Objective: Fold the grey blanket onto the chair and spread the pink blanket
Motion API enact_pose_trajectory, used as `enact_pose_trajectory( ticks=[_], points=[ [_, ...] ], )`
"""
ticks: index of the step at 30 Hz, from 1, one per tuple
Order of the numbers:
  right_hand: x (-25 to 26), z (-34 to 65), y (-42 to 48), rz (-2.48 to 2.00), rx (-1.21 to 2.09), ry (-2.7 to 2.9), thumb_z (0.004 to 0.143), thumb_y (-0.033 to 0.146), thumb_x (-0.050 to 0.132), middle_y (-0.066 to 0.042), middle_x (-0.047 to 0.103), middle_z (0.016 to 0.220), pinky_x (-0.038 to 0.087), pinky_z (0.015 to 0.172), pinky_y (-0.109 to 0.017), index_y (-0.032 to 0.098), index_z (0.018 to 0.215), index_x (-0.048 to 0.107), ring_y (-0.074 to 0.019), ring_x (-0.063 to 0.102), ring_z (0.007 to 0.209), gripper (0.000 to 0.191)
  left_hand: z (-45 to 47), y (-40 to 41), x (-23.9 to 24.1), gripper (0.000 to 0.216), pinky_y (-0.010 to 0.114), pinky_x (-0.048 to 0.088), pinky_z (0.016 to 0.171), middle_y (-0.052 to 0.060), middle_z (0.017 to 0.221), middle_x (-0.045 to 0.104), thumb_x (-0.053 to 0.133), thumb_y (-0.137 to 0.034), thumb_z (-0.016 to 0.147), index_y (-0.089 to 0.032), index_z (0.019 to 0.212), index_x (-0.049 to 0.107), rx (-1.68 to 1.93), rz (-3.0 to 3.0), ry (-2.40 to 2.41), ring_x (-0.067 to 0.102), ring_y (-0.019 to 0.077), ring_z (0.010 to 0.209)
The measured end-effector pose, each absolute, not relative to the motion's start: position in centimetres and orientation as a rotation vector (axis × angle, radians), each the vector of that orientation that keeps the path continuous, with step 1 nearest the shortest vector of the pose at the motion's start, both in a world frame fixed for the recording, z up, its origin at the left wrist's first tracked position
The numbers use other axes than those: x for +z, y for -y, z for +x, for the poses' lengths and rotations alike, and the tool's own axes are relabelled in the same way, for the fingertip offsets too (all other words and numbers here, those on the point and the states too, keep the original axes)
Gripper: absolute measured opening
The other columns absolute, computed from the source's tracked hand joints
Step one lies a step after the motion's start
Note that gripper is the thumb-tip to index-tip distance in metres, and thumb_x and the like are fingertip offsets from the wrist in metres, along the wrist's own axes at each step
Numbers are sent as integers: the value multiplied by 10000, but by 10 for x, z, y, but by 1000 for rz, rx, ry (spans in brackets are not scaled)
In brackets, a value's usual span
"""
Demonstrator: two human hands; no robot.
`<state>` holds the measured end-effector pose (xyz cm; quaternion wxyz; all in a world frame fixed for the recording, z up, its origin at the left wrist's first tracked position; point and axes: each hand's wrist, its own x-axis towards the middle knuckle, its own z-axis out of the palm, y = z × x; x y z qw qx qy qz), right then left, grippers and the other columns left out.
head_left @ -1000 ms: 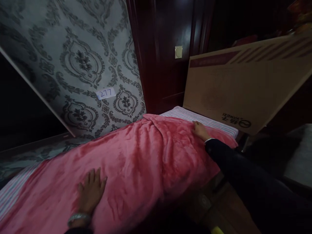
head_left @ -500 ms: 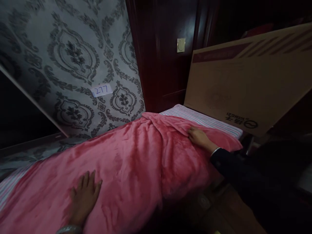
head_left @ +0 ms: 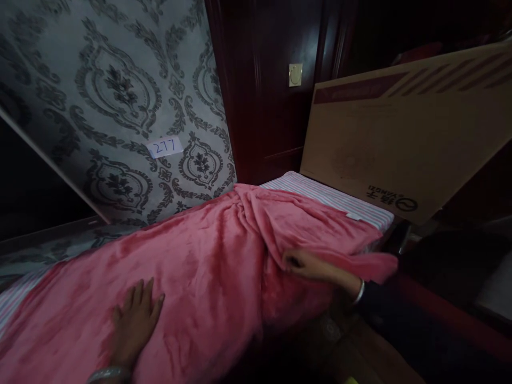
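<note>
The bed is running from the near left toward the far right. Its striped sheet is showing only at the far right end, where a flat cardboard box is leaning against it.

A pink fleece blanket is covering nearly all of the bed. Its long axis is following the bed's, a bunched ridge is crossing it toward the far right end, and its side is hanging over the bed's near edge.

The left hand is lying palm down on the blanket close to the near edge at the left end, fingers spread and flat.

The right hand is reaching in at the near edge toward the right end, below the ridge. Its fingers are curling shut on a fold of the overhanging blanket edge. This hand is the nearer one to the loose corner, which is trailing just to its right.
</note>
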<state>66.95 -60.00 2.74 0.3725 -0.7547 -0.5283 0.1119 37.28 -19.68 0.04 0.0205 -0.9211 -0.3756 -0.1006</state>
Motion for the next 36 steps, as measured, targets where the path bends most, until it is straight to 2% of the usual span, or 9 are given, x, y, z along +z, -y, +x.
enact_pose_trajectory(
  ticks=[3, 7, 10, 13, 16, 19, 23, 31, 36],
  points=[
    [31, 670, 594, -1818, 490, 1363, 881, 359, 543, 2, 616, 720, 412, 616, -253, 186, 751, 614, -133, 526, 649, 228, 371, 192, 0, 683, 663, 190, 1197, 197, 1665, 293, 255, -417, 973, -99, 1555, 415, -296, -2891, 1233, 234, 355, 1554],
    [45, 731, 584, -1859, 302, 1016, 874, 481, 549, -16, 620, 714, 445, 598, -269, 173, 756, 618, -140, 530, 622, 337, 375, 164, 3, 673, 645, 261, 1190, 147, 1626, 400, 294, -486, 951, -182, 1519, 488, -349, -2996, 1391, 318, 338, 1525],
    [54, 792, 564, -1971, 245, 846, 848, 431, 581, -48, 663, 765, 495, 605, -272, 162, 794, 647, -158, 589, 660, 283, 394, 138, 8, 663, 559, 317, 1202, 134, 1553, 509, 324, -472, 922, -172, 1473, 538, -534, -3042, 1361, 353, 293, 1512],
    [53, 846, 531, -2069, 168, 762, 873, 332, 560, -99, 722, 910, 532, 663, -273, 138, 957, 697, -185, 661, 780, 251, 427, 120, 13, 624, 537, 303, 1214, 141, 1485, 579, 332, -418, 917, -169, 1432, 581, -582, -3040, 1307, 365, 284, 1504],
    [47, 893, 491, -2200, 80, 686, 884, 227, 536, -161, 732, 1104, 544, 836, -321, 98, 1160, 689, -233, 692, 977, 341, 462, 110, 11, 596, 590, 263, 1208, 157, 1475, 581, 314, -364, 935, -189, 1440, 578, -472, -2970, 1318, 371, 296, 1496],
    [39, 937, 454, -2339, 7, 628, 889, 187, 536, -216, 672, 1290, 488, 1002, -380, 69, 1354, 607, -293, 642, 1183, 484, 484, 102, -1, 601, 685, 236, 1165, 195, 1512, 532, 354, -366, 930, -182, 1469, 545, -404, -2874, 1358, 365, 355, 1488],
    [26, 983, 408, -2489, -29, 630, 944, 216, 494, -245, 596, 1401, 456, 1044, -368, 44, 1487, 491, -312, 586, 1288, 569, 481, 89, -16, 589, 733, 264, 1118, 188, 1549, 494, 391, -349, 903, -200, 1442, 578, -288, -2807, 1225, 331, 392, 1496],
    [12, 1000, 356, -2644, -66, 973, 958, 151, 462, -190, 677, 1250, 453, 918, -320, 138, 1446, 556, -270, 639, 1120, 497, 469, 83, -23, 562, 709, 233, 1167, 83, 1595, 461, 390, -290, 873, -252, 1359, 671, 32, -2651, 1122, 310, 372, 1520],
    [37, 1009, 384, -2681, -318, 1108, 989, 156, 376, -173, 607, 1251, 438, 866, -331, 193, 1359, 596, -264, 576, 1063, 432, 472, 96, -15, 602, 667, 209, 1202, 116, 1587, 463, 295, -301, 911, -168, 1370, 661, -22, -2685, 1172, 302, 368, 1527]
  ],
)
